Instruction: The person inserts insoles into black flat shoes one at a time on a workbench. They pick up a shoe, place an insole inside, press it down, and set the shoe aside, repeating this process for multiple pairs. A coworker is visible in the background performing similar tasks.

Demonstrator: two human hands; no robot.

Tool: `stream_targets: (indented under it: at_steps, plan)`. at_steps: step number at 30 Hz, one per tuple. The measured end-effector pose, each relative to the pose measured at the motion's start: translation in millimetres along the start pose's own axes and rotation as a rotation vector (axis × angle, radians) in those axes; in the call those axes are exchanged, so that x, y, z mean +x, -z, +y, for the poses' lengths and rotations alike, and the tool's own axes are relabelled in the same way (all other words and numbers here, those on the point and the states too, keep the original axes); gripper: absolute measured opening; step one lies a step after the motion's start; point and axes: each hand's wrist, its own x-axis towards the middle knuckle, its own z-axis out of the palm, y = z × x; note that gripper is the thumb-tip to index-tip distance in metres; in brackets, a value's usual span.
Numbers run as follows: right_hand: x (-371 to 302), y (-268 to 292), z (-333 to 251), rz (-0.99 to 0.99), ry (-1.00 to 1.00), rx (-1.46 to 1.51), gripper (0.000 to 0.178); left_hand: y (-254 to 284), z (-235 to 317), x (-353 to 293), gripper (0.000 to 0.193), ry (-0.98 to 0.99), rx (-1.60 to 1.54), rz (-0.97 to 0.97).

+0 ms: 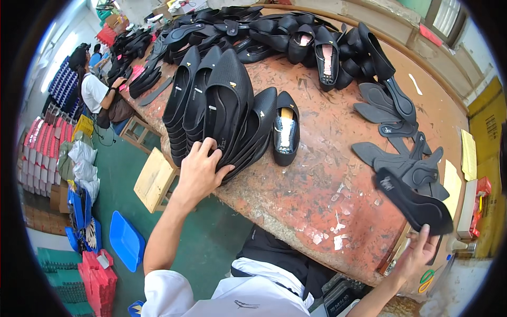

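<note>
The left hand rests spread-fingered on the stack of black flat shoes at the worn counter's near edge while the right hand pinches a black insole, best kept flat and toe-first.
</note>
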Motion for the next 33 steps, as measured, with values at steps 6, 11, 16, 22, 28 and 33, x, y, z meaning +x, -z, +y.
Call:
stream_targets:
  at_steps: [6,11,16,22,28,33]
  plan:
    - [-28,-1,97,-0.097,0.018,-0.887,0.055,30,-6,-2,0.036,0.082,-0.147,-0.113]
    - [-46,-53,30,-0.685,0.442,-1.067,0.087,-2,98,-7,0.051,0.024,-0.517,0.336]
    - [-42,-66,47,-0.985,0.321,-0.990,0.055,-98,140,37,0.068,0.264,-0.275,-0.095]
    - [-119,-33,-27,-1.485,0.036,-0.790,0.038,-113,155,-4,0.042,0.164,-0.660,0.219]
    - [-71,-7,-18,-0.444,0.293,-1.172,0.020,-95,170,-44,0.036,-0.016,-0.888,-0.017]
    - [-97,7,-25,-1.071,0.106,-0.979,0.028,-90,173,-31,0.032,-0.288,-0.939,-0.117]
